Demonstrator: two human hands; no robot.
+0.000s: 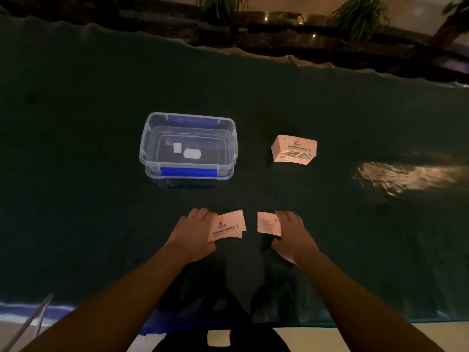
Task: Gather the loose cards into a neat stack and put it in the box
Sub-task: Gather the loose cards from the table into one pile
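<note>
A few pale pink printed cards (228, 227) sit fanned in the left hand (194, 233), fingers curled over their left edge. Just to the right, apart from them, the right hand (291, 235) pinches another pale pink card (267, 222) by its right side. Beyond the right hand, a thick stack of matching pink cards (294, 149) rests on the dark green table cloth (76, 148). Beyond the left hand stands a clear plastic box with blue clips (187, 146), lid off.

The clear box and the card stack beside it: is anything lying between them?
Nothing: the head view shows only bare dark tabletop between the box and the stack.
</note>
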